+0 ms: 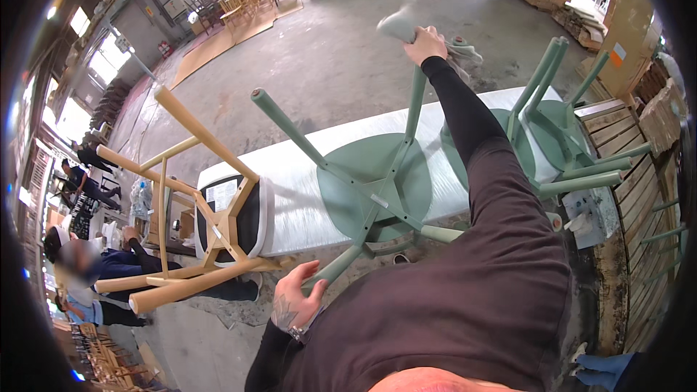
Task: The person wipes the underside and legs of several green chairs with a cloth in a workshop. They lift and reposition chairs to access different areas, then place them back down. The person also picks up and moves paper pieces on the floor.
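A green chair (341, 196) with a round seat lies upside down on the wrapped bench, its legs pointing up and outward. At the near left, my left hand (294, 297) is closed around the end of one green leg, thumb on one side and fingers on the other. My right arm reaches far forward over the chair. In my right hand (426, 46) is a pale grey cloth (398, 24), blurred by motion, with another part of it (466, 56) hanging beside a far leg's tip. The fingers of that hand are closed on the cloth.
The bench (298, 210) is covered in shiny wrap. To the left stands an upturned wooden chair (218, 229) with a dark seat underside; to the right are more upturned green chairs (559, 131). A person (131, 258) is at the left. Slatted wood (610, 134) borders the right side.
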The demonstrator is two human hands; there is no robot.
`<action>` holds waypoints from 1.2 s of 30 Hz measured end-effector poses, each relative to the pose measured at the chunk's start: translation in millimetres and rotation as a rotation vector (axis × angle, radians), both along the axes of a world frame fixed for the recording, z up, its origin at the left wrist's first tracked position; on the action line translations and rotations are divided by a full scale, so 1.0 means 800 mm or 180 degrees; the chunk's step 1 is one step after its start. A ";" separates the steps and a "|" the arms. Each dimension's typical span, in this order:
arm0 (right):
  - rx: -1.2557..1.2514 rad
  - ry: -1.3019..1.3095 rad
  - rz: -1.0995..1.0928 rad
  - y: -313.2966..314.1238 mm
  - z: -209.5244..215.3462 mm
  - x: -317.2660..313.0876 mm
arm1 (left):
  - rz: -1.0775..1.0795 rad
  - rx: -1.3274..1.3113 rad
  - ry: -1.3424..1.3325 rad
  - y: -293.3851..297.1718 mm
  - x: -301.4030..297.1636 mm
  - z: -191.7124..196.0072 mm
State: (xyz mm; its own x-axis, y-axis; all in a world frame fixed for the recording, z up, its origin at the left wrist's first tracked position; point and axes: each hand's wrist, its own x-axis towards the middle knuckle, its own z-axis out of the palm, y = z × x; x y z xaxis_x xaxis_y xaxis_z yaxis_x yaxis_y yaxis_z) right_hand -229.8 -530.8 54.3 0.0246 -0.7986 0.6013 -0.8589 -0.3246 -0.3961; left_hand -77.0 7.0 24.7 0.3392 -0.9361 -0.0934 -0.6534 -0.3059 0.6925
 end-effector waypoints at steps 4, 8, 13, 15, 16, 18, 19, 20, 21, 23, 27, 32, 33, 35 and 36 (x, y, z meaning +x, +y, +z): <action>0.0792 -0.0235 0.0038 -0.047 -0.014 -0.004 | 0.0631 0.0033 0.0437 -0.007 -0.005 0.004; 0.0818 -0.2201 0.0747 -0.083 -0.023 -0.044 | 0.0686 0.0229 0.0485 -0.021 -0.012 0.011; -0.0667 -0.4439 0.1523 -0.063 -0.061 -0.056 | 0.0547 0.0412 0.0656 -0.029 -0.007 0.014; -0.0668 -0.4687 0.1481 -0.050 -0.053 -0.072 | 0.0415 0.0471 0.0778 -0.027 0.001 0.015; -0.0602 -0.4628 0.1355 -0.047 -0.035 -0.084 | 0.0333 0.0479 0.0859 -0.027 0.004 0.013; -0.0732 -0.4882 0.1754 -0.035 0.023 -0.085 | 0.0174 0.0523 0.0897 -0.026 0.008 0.015; -0.0800 -0.5010 0.1948 -0.027 0.056 -0.088 | 0.0087 0.0545 0.0910 -0.025 0.010 0.018; -0.0874 -0.4646 0.2186 -0.023 0.095 -0.101 | -0.0085 0.0518 0.0907 -0.025 0.015 0.017; -0.0930 -0.4273 0.2398 -0.018 0.131 -0.113 | -0.0259 0.0499 0.0903 -0.026 0.019 0.016; 0.0290 -0.4543 0.3133 0.017 0.164 -0.095 | -0.0377 0.0562 0.0890 -0.020 0.024 0.023; 0.0669 -0.2962 0.3108 0.021 0.260 -0.116 | -0.1163 0.0746 0.0865 -0.036 0.047 0.024; 0.2056 -0.1464 0.3033 0.060 0.259 -0.035 | -0.1440 0.0843 0.0695 -0.090 0.089 0.060; 0.2310 -0.1385 0.3288 0.093 0.252 0.013 | -0.1126 0.0846 0.0901 -0.101 0.100 0.076; 0.1872 0.0223 0.3293 0.126 0.204 0.075 | -0.0392 -0.0583 0.2048 -0.150 0.112 0.077; 0.1545 0.0622 0.3569 0.127 0.182 0.088 | -0.0300 -0.0857 0.2654 -0.184 0.120 0.074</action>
State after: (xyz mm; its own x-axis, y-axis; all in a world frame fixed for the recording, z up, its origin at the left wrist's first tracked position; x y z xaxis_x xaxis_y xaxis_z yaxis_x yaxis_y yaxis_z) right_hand -159.1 -429.6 200.2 0.8946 -0.4178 0.1583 -0.2594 -0.7742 -0.5773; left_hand 19.3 -140.1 84.1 0.1793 -0.9826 -0.0485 0.0829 -0.0341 0.9960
